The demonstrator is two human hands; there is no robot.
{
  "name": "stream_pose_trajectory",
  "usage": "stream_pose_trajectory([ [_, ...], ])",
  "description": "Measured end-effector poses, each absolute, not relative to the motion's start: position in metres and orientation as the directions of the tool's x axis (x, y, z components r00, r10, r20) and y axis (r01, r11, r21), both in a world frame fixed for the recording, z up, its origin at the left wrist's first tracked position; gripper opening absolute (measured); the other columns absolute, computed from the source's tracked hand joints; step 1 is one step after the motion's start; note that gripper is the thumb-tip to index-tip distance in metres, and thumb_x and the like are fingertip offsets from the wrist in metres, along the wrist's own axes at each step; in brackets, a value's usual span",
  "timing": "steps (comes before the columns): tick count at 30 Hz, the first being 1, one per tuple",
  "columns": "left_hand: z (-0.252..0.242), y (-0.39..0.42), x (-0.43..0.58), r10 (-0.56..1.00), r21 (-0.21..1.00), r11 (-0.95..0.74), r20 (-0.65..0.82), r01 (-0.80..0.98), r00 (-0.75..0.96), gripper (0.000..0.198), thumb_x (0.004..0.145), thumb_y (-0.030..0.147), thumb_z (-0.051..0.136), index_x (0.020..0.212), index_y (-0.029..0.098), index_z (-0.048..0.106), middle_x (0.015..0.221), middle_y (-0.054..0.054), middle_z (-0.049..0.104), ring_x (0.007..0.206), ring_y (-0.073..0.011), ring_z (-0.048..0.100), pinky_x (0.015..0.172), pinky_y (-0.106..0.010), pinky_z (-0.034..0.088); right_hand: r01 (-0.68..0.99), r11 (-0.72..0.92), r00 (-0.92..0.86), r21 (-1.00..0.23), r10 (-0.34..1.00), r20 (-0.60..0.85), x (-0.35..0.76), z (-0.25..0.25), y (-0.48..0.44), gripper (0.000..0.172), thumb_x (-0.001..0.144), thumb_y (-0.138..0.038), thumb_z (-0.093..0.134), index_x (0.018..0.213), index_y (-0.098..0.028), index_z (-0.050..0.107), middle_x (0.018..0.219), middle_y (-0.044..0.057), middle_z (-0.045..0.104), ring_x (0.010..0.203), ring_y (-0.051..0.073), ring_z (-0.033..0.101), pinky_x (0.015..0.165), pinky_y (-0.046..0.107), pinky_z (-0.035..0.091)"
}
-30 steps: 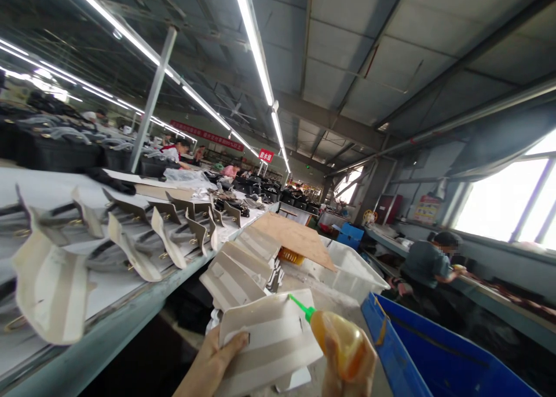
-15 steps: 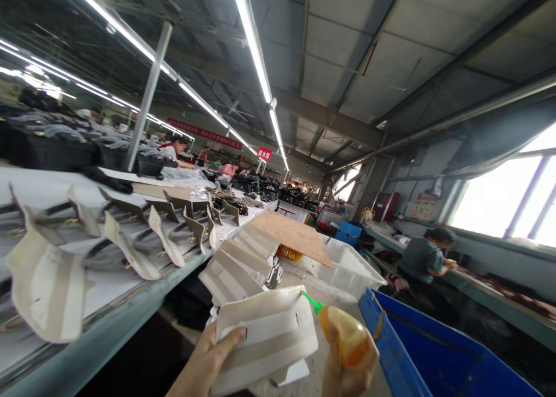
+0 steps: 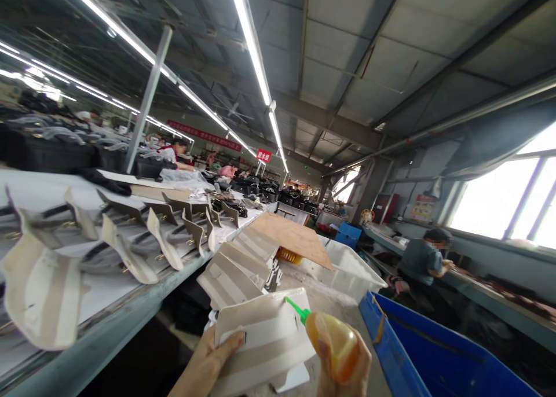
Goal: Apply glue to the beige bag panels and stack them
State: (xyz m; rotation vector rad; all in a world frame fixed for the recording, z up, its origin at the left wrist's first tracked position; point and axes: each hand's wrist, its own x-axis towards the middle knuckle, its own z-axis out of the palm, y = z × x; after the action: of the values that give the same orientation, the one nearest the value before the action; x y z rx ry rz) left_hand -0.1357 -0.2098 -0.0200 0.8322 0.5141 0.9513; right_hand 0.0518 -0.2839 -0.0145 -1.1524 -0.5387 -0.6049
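Observation:
My left hand (image 3: 212, 353) grips the left edge of a pale beige panel (image 3: 269, 333), thumb lying on its face beside a small dark slot. My right hand (image 3: 347, 362) is wrapped round a squeeze bottle (image 3: 333, 345) of amber liquid, which looks like glue. Its green nozzle (image 3: 299, 311) points left, with the tip at the panel's face near the upper edge. Behind the held panel lies a stack of similar panels (image 3: 234, 272). Under its lower right corner a white piece (image 3: 295, 377) sticks out.
Curved panels with dark straps (image 3: 43, 293) stand in rows on the long table (image 3: 113, 316) at left. A blue bin (image 3: 452, 350) is at right, with a white tub (image 3: 351, 269) and a brown board (image 3: 293, 235) ahead. A person (image 3: 423, 258) sits at the right bench.
My right hand has moved the bottle to the left, and its nozzle tip has shifted left along the panel's upper edge. My left hand keeps its hold on the panel.

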Motion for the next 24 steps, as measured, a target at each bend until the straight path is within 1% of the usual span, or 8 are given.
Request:
stream_pose_trajectory([
  [4,-0.019,-0.21,-0.136,0.885,0.816,0.285,-0.023,-0.502,0.465,0.056,0.056,0.046,0.088,0.098,0.014,0.069,0.076,-0.004,0.079,0.061,-0.018,0.066,0.054,-0.024,0.05,0.656,0.27,0.752,-0.705,-0.161,0.639,0.051,-0.014,-0.284,0.07,0.061,-0.058,0.081,0.114,-0.019,0.058,0.098,0.004,0.061,0.082,0.018,0.058,0.069,0.026,0.048],
  [6,-0.018,-0.21,-0.136,0.875,0.816,0.293,-0.018,-0.499,0.484,0.054,0.057,0.047,0.088,0.096,0.014,0.071,0.077,-0.004,0.079,0.063,-0.0189,0.066,0.057,-0.025,0.052,0.639,0.276,0.766,-0.718,-0.149,0.625,0.049,-0.015,-0.285,0.067,0.064,-0.059,0.079,0.113,-0.02,0.058,0.099,0.005,0.061,0.082,0.018,0.058,0.069,0.026,0.049],
  [9,-0.02,-0.208,-0.136,0.856,0.823,0.305,-0.016,-0.48,0.516,0.054,0.059,0.047,0.087,0.099,0.014,0.07,0.08,-0.005,0.08,0.064,-0.0212,0.068,0.058,-0.028,0.053,0.627,0.276,0.773,-0.728,-0.104,0.626,0.049,-0.015,-0.286,0.063,0.066,-0.06,0.077,0.111,-0.02,0.059,0.103,0.005,0.06,0.089,0.019,0.057,0.074,0.027,0.05],
  [11,-0.022,-0.207,-0.136,0.861,0.822,0.3,-0.015,-0.484,0.508,0.056,0.059,0.046,0.087,0.102,0.014,0.07,0.083,-0.006,0.08,0.068,-0.0231,0.07,0.061,-0.029,0.054,0.614,0.266,0.784,-0.744,-0.093,0.614,0.056,-0.015,-0.284,0.067,0.064,-0.062,0.077,0.112,-0.02,0.057,0.105,0.006,0.059,0.092,0.021,0.057,0.076,0.029,0.05],
  [14,-0.024,-0.206,-0.136,0.862,0.815,0.297,-0.005,-0.498,0.506,0.054,0.059,0.045,0.087,0.1,0.013,0.071,0.091,-0.009,0.081,0.078,-0.0275,0.073,0.067,-0.031,0.055,0.58,0.244,0.813,-0.777,-0.117,0.57,0.071,-0.017,-0.28,0.072,0.062,-0.062,0.077,0.116,-0.019,0.055,0.103,0.006,0.058,0.09,0.022,0.057,0.078,0.034,0.05],
  [17,-0.025,-0.206,-0.136,0.849,0.806,0.321,-0.013,-0.497,0.528,0.059,0.058,0.047,0.087,0.103,0.012,0.07,0.092,-0.011,0.08,0.082,-0.0317,0.074,0.065,-0.033,0.055,0.573,0.248,0.819,-0.781,-0.166,0.549,0.079,-0.02,-0.276,0.077,0.056,-0.066,0.078,0.112,-0.018,0.056,0.103,0.006,0.058,0.09,0.024,0.056,0.086,0.04,0.049],
  [21,-0.024,-0.206,-0.138,0.871,0.81,0.318,-0.044,-0.494,0.489,0.068,0.055,0.048,0.089,0.109,0.012,0.067,0.089,-0.011,0.081,0.088,-0.0325,0.073,0.065,-0.032,0.054,0.548,0.279,0.836,-0.789,-0.149,0.528,0.078,-0.021,-0.281,0.079,0.053,-0.067,0.078,0.111,-0.018,0.055,0.105,0.007,0.058,0.092,0.025,0.058,0.088,0.042,0.05],
  [24,-0.024,-0.204,-0.14,0.879,0.824,0.294,-0.035,-0.484,0.475,0.065,0.057,0.047,0.087,0.108,0.012,0.067,0.09,-0.011,0.081,0.086,-0.0314,0.073,0.067,-0.032,0.054,0.458,0.284,0.889,-0.842,-0.145,0.434,0.084,-0.02,-0.292,0.08,0.051,-0.065,0.08,0.113,-0.02,0.055,0.108,0.007,0.058,0.1,0.029,0.056,0.091,0.044,0.048],
])
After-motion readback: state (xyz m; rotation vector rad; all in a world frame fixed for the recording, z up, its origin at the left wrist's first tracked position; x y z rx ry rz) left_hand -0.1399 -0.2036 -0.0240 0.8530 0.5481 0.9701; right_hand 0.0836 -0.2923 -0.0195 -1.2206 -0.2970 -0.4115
